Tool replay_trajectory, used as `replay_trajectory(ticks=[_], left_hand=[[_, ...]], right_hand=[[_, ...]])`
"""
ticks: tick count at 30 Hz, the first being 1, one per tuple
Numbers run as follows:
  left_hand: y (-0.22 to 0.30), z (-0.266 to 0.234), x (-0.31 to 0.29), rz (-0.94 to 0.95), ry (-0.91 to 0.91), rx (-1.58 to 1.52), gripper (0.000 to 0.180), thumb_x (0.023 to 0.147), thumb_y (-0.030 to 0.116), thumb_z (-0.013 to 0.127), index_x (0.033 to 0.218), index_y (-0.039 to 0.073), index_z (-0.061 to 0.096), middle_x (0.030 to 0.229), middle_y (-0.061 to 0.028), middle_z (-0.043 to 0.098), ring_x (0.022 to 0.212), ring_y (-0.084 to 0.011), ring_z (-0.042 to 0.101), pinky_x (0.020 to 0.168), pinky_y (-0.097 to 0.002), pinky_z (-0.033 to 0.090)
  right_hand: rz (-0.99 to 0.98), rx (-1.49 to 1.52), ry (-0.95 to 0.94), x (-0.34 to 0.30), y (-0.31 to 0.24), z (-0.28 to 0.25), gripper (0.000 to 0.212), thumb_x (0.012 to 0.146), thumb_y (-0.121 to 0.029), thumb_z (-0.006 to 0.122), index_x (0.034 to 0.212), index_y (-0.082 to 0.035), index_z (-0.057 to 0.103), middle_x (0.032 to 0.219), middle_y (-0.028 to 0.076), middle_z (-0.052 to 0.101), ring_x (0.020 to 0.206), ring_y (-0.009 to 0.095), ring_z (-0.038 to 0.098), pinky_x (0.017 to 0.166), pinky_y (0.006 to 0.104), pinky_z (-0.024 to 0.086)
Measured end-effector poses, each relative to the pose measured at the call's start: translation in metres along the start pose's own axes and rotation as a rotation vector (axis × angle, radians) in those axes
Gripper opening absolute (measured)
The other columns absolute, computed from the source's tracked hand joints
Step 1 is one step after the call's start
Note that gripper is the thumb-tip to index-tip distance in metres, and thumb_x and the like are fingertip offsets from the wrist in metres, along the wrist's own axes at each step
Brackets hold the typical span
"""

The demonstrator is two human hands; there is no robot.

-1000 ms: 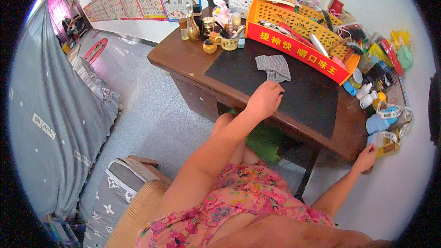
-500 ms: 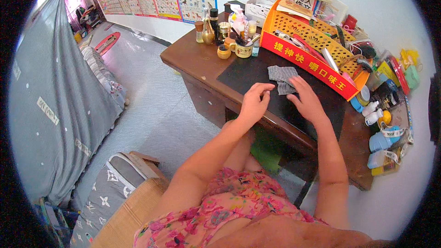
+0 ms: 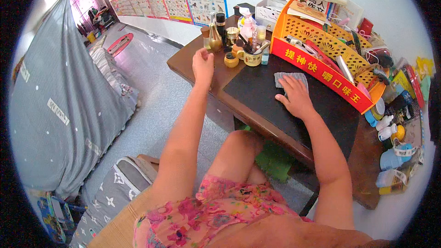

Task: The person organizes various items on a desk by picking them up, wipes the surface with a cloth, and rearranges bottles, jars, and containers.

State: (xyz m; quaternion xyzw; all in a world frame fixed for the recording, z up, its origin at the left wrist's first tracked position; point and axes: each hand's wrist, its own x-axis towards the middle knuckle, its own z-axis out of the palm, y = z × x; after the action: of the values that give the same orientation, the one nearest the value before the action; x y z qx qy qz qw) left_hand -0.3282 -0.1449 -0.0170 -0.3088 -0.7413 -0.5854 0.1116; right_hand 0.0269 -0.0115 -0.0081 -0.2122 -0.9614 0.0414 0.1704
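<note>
On the black desk mat (image 3: 250,82), a grey striped cloth (image 3: 297,77) lies folded into a small pad. My right hand (image 3: 296,95) rests flat over its near part, thumb out to the left and fingers spread, hiding some of it. My left hand (image 3: 203,66) is raised over the desk's left end, holding nothing, with its fingers loosely bent and the thumb a little apart. Closest to it are a gold-coloured bottle (image 3: 215,39), a brown-capped bottle (image 3: 205,38) and a small gold-rimmed jar (image 3: 231,59).
A cup (image 3: 252,59) of brushes stands behind the mat beside a pink pump bottle (image 3: 247,26). An orange-and-red box (image 3: 317,73) of odds and ends runs along the wall. Small bottles and a blue container (image 3: 390,156) crowd the brown desk's (image 3: 367,170) right side.
My left hand has left the cloth and moved left toward the bottles. The cloth was loosely crumpled and is now a neater pad, with my right hand laid on it.
</note>
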Motion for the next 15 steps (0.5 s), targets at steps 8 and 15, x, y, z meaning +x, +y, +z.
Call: replay_trajectory(ticks=[8, 15], left_hand=[[0.009, 0.05, 0.052, -0.176, -0.024, 0.285, 0.071, 0.075, 0.04, 0.089, 0.123, -0.001, 0.058, 0.126, -0.021, 0.061, 0.117, -0.0364, 0.061, 0.1, -0.0451, 0.051], [0.014, 0.065, 0.05, -0.227, 0.002, 0.48, 0.067, 0.074, 0.046, 0.086, 0.116, 0.002, 0.058, 0.122, -0.0172, 0.063, 0.117, -0.0362, 0.062, 0.099, -0.0466, 0.051]], right_hand=[[0.006, 0.028, 0.016, 0.0, 0.001, -0.002, 0.065, 0.095, -0.048, 0.065, 0.144, -0.007, 0.053, 0.155, 0.015, 0.047, 0.147, 0.034, 0.038, 0.123, 0.0512, 0.023], [-0.016, 0.066, 0.063, -0.002, 0.005, 0.002, 0.064, 0.095, -0.048, 0.065, 0.143, -0.007, 0.053, 0.154, 0.015, 0.048, 0.148, 0.032, 0.037, 0.123, 0.0515, 0.024]])
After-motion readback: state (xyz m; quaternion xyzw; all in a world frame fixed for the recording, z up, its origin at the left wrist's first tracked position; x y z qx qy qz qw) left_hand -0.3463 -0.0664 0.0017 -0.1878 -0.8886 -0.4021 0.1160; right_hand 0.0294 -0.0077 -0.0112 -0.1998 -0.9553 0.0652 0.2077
